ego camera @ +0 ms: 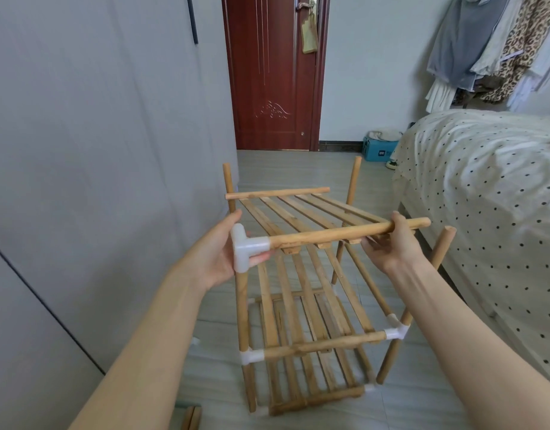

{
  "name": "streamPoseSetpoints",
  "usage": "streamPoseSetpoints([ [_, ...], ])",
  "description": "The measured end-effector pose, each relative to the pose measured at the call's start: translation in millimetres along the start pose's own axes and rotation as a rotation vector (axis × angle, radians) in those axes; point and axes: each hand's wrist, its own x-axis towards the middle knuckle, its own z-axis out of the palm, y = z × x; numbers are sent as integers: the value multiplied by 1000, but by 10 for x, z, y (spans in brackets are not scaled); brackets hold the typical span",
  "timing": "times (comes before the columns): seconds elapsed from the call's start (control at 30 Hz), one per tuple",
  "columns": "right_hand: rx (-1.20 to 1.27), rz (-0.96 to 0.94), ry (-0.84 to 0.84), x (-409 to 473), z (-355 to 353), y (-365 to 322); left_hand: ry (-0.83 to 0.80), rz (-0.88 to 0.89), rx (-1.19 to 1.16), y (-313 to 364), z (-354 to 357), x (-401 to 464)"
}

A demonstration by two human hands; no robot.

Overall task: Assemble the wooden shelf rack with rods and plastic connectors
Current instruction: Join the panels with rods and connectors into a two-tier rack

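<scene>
Beside the rack (298, 336), to its right, a bed (484, 187) under a cream cover with dark dots fills that side; left of the rack, a pale grey wardrobe front (96, 150); beyond the rack, a dark red door (273, 72); above the bed and right of the rack, hanging clothes (500, 48), one leopard-patterned; a blue box (379, 150) on the floor past the rack, by the foot of the bed.

Rack itself stands on grey floor tiles (217, 336); two slatted tiers already fixed, lower tier near the floor, middle tier above it, white connectors at their corners; four upright rods rise above the middle tier, the near-right upright (442, 243) and both far ones bare-topped.

Loose slatted shelf (311, 212) held over the rack's top, tilted, its far rail (276, 193) ending bare at both tips; its near rail (345, 232) runs into a white T-shaped connector (244, 248) sitting on top of the near-left upright (242, 308).

Left hand (219, 256) cups the connector, thumb above it, fingers curled beneath the rail socket; right hand (394, 240) grasps the near rail toward its right end, thumb over the rod, fingers wrapped under.

Two spare rod ends (191, 417) lie on the floor, left of the rack's base at the frame's bottom edge.
</scene>
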Motion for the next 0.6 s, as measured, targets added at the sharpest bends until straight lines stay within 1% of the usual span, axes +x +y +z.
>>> streamPoseSetpoints([
  [0.13,13,-19,-31,93,0,-75,-64,-112,14,-55,116,15],
  [0.23,10,10,-49,112,33,-110,-106,-116,-27,-137,226,2],
  [0.3,45,37,-32,98,51,-125,-66,-88,-19,-190,291,-9],
  [0.37,108,56,-12,83,64,-146,16,-53,-9,-234,351,-34],
  [0.5,271,72,-36,71,99,-228,138,-8,-22,-304,454,-97],
  [0.6,274,53,-35,44,129,-224,178,0,20,-351,502,-132],
])
